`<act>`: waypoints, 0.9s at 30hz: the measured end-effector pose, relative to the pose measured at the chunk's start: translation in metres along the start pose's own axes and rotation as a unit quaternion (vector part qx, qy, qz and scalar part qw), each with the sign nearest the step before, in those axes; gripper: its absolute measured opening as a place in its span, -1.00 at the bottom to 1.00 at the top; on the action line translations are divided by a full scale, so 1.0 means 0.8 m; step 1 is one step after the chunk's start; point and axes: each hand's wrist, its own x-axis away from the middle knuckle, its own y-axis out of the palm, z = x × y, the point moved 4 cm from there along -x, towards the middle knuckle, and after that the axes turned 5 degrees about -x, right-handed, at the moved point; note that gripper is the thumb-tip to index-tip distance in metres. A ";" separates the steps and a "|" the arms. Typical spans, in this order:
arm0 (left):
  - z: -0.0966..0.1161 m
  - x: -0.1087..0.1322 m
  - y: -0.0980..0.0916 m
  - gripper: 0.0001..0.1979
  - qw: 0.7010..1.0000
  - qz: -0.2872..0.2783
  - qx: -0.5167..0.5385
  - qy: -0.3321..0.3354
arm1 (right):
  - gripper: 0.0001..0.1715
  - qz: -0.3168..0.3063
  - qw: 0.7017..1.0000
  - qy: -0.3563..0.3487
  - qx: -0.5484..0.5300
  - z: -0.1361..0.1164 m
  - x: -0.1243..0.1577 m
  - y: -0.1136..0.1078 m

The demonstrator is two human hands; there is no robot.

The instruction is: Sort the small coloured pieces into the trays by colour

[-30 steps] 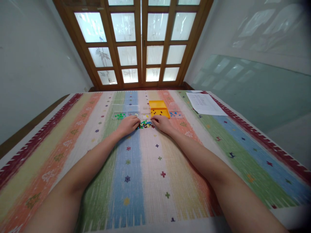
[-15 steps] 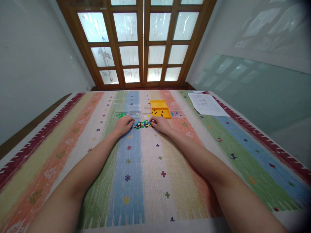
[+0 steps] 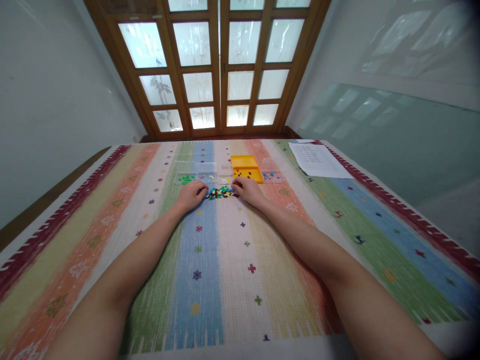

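A heap of tiny coloured pieces [image 3: 220, 193], green, blue, yellow and dark brown, lies on the tablecloth between my hands. My left hand [image 3: 191, 195] is at the heap's left edge, its fingers curled together near the pieces. On the right side, my right hand [image 3: 248, 190] has its thumb and fingers pinched just above the heap's edge. Whatever either hand holds is too small to make out. Just behind the heap stand an open orange box [image 3: 248, 174] with dark brown pieces and a clear box [image 3: 186, 179] with green ones.
Other clear boxes hold pale and yellow pieces, and one clear box [image 3: 271, 177] at the right has blue pieces. Printed paper [image 3: 320, 160] lies at the far right. The striped tablecloth [image 3: 232, 280] covers the table. Beyond stand glazed wooden doors [image 3: 221, 75].
My right hand has shifted slightly up and back from the heap, so more of its right end shows. My left hand stays nearly in place at the left edge.
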 end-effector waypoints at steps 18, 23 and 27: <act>-0.012 0.001 0.001 -0.76 1.000 0.001 0.013 -0.003 | -0.76 0.301 0.953 0.040 -0.003 0.083 -0.011 -0.117; -0.016 0.002 -0.001 -0.76 1.000 0.004 0.014 -0.014 | -0.74 0.317 0.942 0.108 0.010 0.129 -0.007 -0.129; -0.016 0.002 0.000 -0.76 1.000 0.006 0.017 -0.004 | -0.70 0.330 0.934 0.134 -0.002 0.146 -0.006 -0.126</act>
